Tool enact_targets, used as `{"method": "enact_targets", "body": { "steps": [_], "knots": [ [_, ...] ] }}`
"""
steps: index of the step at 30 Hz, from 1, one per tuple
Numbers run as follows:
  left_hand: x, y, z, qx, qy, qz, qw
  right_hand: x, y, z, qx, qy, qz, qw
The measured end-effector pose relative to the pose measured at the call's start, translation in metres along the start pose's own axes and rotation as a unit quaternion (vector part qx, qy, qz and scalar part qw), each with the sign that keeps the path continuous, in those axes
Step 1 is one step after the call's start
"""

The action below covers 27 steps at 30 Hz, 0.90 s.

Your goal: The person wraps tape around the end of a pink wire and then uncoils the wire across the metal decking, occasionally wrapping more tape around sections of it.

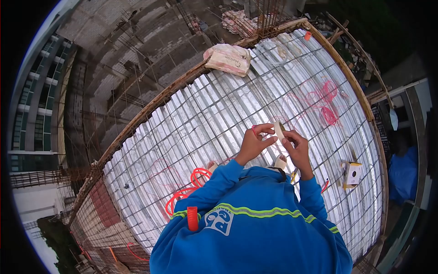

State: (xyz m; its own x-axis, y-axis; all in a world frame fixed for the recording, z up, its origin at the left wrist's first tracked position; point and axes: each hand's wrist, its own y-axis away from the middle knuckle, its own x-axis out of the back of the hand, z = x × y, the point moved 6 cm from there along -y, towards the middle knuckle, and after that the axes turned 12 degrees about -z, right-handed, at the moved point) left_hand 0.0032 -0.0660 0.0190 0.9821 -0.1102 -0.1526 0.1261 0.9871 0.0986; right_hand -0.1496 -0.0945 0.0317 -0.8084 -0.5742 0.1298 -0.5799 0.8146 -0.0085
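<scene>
A roll of pale tape [278, 131] is held upright in front of my chest. My right hand [296, 148] grips its right side between thumb and fingers. On the other side my left hand [257, 143] has its thumb and fingertips drawn together at the roll's edge; what lies between them is too small to tell. Pink string shows by the left index finger. Both blue sleeves reach forward over the ribbed metal deck [200, 107], which has a grid of thin bars on it.
Orange-red tubing [172, 201] lies coiled beside my left arm. Pink string [328, 116] is tangled ahead on the right. A cement bag [228, 59] rests at the far edge. A white box [352, 174] sits at the right. Wooden boards [360, 93] border the deck.
</scene>
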Motion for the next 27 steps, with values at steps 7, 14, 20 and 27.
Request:
{"method": "enact_targets", "body": {
  "steps": [7,14,20,27],
  "knots": [
    [0.000,0.000,0.000,-0.034,-0.230,0.002,0.973,-0.006,-0.002,-0.022,-0.010,0.204,0.015,0.979],
    [0.001,0.000,-0.007,-0.060,-0.281,0.026,0.958,-0.011,-0.005,-0.025,0.017,0.289,0.014,0.957],
    [-0.001,0.001,0.011,-0.062,-0.261,-0.002,0.963,-0.009,-0.011,-0.026,-0.002,0.245,-0.002,0.970],
    [0.000,-0.001,-0.005,-0.075,-0.302,-0.017,0.950,-0.011,-0.010,-0.023,0.010,0.271,-0.027,0.962]
  ]
}}
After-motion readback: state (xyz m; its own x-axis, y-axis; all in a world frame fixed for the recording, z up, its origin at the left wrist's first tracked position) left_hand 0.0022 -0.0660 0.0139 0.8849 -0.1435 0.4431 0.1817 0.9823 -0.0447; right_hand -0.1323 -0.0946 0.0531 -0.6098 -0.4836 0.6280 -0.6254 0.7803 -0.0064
